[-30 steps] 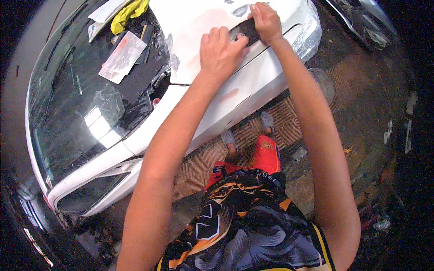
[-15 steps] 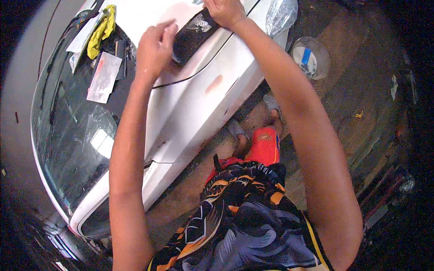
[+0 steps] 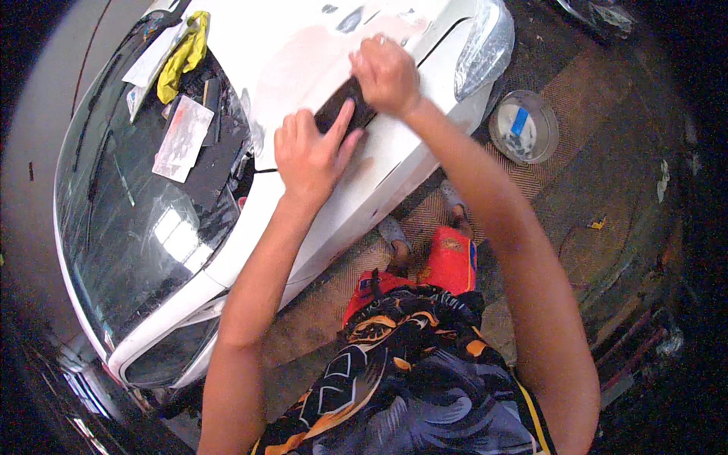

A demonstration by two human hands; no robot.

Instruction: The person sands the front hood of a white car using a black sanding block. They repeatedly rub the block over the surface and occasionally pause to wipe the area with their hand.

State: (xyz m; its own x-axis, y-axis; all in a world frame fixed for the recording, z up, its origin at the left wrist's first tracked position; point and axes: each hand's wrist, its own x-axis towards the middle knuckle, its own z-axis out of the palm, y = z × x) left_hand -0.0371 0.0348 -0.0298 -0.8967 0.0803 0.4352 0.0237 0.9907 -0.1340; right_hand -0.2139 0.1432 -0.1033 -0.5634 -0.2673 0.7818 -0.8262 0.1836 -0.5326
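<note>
A dark, flat sanding block (image 3: 343,107) lies slantwise on the white car hood (image 3: 262,45), beside the seam along the fender. My left hand (image 3: 311,154) grips its near-left end, thumb stretched over the top. At the far-right end, my right hand (image 3: 388,76) is closed around the block, fingers curled. Both hands cover its ends, and its underside is hidden. Around the block the paint shows a dull pinkish patch (image 3: 292,64), with small grey bare spots (image 3: 350,20) farther up the hood.
On the cowl by the windshield (image 3: 144,227) lie a yellow cloth (image 3: 183,57) and a pale stained sheet (image 3: 183,138). Clear plastic wraps the headlight (image 3: 485,53). A round tub (image 3: 542,140) with a blue piece inside stands on the floor to the right.
Both hands and the block appear nearer to me and farther right in view. The camera has shifted a little too, showing more of the hood beyond the hands.
</note>
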